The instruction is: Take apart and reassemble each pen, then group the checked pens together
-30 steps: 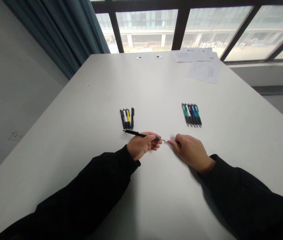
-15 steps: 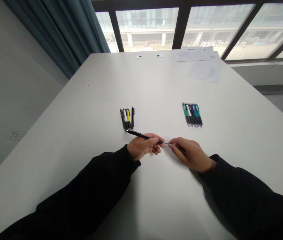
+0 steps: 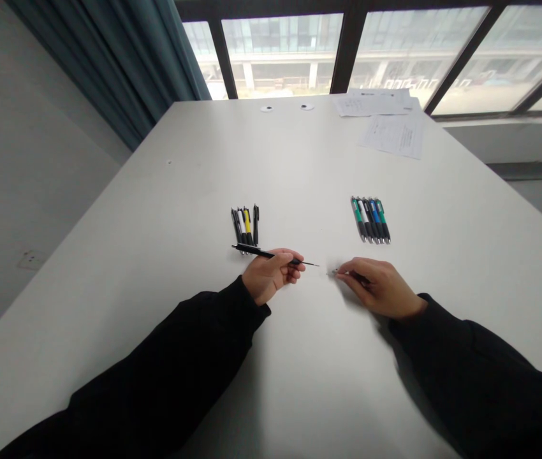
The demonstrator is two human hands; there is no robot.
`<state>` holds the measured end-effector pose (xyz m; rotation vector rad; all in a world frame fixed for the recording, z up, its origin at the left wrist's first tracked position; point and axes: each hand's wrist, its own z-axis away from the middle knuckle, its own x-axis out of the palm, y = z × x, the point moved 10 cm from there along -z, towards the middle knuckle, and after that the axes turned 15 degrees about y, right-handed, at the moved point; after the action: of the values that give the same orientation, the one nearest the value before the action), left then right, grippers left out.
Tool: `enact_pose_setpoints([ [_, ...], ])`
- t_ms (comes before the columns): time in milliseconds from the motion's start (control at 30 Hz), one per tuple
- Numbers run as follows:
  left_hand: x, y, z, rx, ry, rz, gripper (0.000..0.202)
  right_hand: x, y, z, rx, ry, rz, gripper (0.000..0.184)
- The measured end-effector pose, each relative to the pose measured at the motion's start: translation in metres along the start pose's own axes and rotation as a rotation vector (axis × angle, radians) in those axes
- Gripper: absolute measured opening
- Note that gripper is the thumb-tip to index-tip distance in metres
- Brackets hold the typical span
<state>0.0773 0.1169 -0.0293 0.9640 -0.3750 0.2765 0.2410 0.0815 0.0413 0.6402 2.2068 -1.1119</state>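
Note:
My left hand is closed around a black pen, which lies across the fingers with its clicker end to the left. From the pen's right end a thin refill sticks out bare. To the right, the thumb and fingertips of my right hand pinch a small silvery pen tip, apart from the refill; its details are blurred. Just beyond my left hand lie several pens, among them a yellow pen and a white pen, with a black pen beside them.
Farther right on the white table, several pens lie side by side, including a blue pen and a green pen. Printed papers rest at the far right edge, near two cable-hole covers. A curtain hangs left of the window.
My right hand has moved right, away from the pen, with the small silvery tip in its fingers. More of the refill shows now. The left hand has tilted the pen slightly.

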Motion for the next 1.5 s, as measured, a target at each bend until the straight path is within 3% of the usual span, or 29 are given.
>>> enact_pose_setpoints([
  [533,0.004,-0.002,0.001,0.007,-0.039,-0.014,0.028,0.001,0.013,0.003,0.029,-0.103,0.065,0.019],
  [1367,0.004,-0.001,0.001,0.009,-0.044,-0.034,0.028,0.000,0.014,-0.001,0.036,-0.068,0.099,0.021],
  [1500,0.004,-0.001,0.001,0.013,-0.049,-0.037,0.028,-0.007,0.012,0.000,0.047,-0.001,0.064,0.018],
])
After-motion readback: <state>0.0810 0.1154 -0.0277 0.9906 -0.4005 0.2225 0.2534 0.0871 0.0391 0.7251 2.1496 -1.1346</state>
